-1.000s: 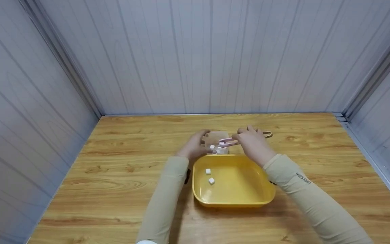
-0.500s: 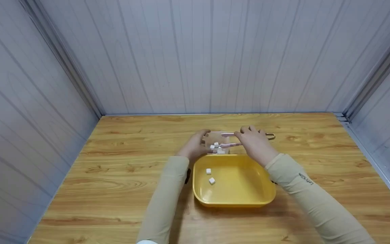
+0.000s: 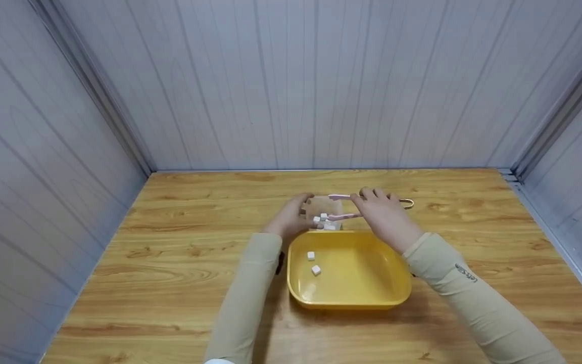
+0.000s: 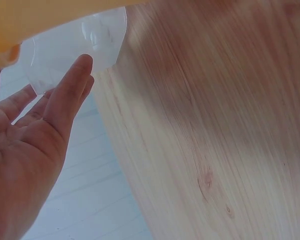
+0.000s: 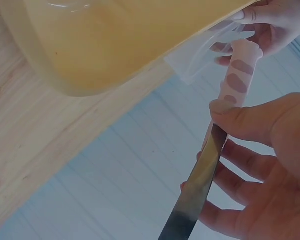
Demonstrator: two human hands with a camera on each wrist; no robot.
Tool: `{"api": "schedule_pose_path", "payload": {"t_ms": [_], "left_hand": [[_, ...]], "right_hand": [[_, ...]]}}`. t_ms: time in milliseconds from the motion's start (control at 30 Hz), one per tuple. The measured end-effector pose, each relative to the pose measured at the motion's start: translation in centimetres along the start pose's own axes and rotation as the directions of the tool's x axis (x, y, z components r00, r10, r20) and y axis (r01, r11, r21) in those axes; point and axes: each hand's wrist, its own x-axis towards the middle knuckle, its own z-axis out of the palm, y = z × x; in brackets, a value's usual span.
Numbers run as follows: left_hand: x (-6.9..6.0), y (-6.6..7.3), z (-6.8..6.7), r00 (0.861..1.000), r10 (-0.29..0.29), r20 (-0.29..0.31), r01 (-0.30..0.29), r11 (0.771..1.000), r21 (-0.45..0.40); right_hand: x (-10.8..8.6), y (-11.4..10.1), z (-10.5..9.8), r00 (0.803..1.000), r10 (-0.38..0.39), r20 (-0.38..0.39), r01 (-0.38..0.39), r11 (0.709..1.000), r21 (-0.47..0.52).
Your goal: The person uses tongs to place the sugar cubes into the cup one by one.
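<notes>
My left hand [image 3: 287, 218] holds a small clear plastic container [image 3: 325, 203] by its left side, thumb at the near side and fingers at the far side. The left wrist view shows the fingers against the container's wall [image 4: 104, 44]. Several white cubes [image 3: 324, 217] lie inside it. My right hand [image 3: 383, 216] grips a pair of tongs [image 3: 345, 217] with pink tips and a metal handle. The arms of the tongs stand apart over the container, nothing between them. In the right wrist view, the thumb presses the metal arm [image 5: 195, 182] near the striped pink tip.
A yellow basin [image 3: 364, 275] stands in front of the container, between the forearms. Two white cubes [image 3: 316, 270] lie on its left part. Both rest on a wooden table [image 3: 185, 283], with pale panel walls [image 3: 291, 91] at the back and sides.
The tongs were pressed together around a white cube a second ago; their arms have spread and the cube lies in the container. My right hand has shifted slightly right; the left stays put.
</notes>
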Motion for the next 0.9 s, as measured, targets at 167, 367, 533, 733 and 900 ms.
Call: {"api": "schedule_pose_path", "payload": {"t_ms": [167,367,533,733,900], "left_hand": [[0.0,-0.1,0.1,1.0,-0.004,-0.001,0.004,1.0,-0.02],[0.0,0.0,0.1,1.0,-0.009,-0.001,0.009,0.999,-0.054],[0.0,0.0,0.1,1.0,0.013,0.013,-0.012,0.998,-0.056],[0.0,0.1,0.1,1.0,0.008,0.008,-0.008,0.999,-0.047],[0.0,0.1,0.1,1.0,0.001,0.006,-0.001,0.999,-0.046]], "right_hand": [[-0.8,0.0,0.0,0.999,-0.037,-0.031,0.037,0.999,0.008],[-1.2,-0.1,-0.3,0.997,-0.067,-0.048,0.068,0.998,0.012],[-1.8,-0.6,-0.9,0.989,-0.114,-0.097,0.113,0.994,-0.015],[-2.3,-1.3,-1.3,0.981,-0.156,-0.115,0.156,0.988,-0.006],[-2.6,-1.7,-1.6,0.98,-0.172,-0.098,0.172,0.985,-0.001]]}}
